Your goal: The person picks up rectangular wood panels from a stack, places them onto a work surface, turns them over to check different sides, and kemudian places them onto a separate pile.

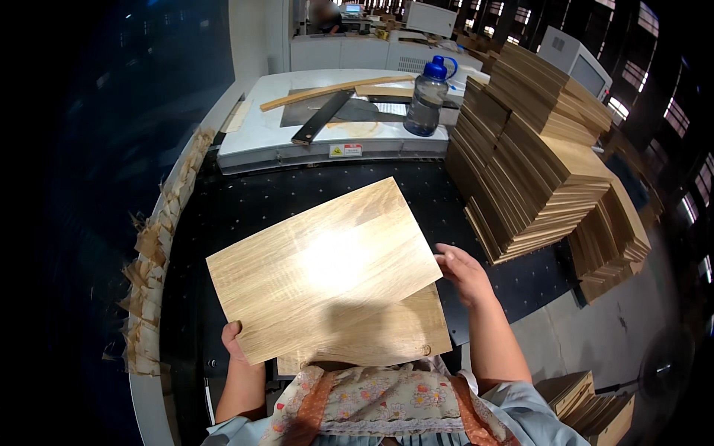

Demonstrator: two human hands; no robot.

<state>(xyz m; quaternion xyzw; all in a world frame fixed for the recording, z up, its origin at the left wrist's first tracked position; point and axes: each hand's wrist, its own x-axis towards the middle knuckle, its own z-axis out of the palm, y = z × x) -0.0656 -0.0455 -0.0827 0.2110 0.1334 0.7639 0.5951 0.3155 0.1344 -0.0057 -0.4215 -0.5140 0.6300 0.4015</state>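
A rectangular light wood-grain board [297, 275] is tilted across the space before me, a bright glare on its upper face. My left hand [233, 342] grips its lower left corner, thumb on top and the other fingers hidden underneath. At the board's right edge my right hand [465, 273] is closed, fingertips against the edge near the corner. Partly covered by this board is a second wood-grain board [405, 327], close to my apron, with a small round mark near its right corner.
Under the boards is a black dotted table [513, 286]. Tall board stacks [520, 171] stand at right. Beyond, a white machine top [245, 134] carries a blue-capped water bottle [426, 100], a dark bar [322, 119] and wood strips [327, 91]. Torn tape lines the left rail [152, 267].
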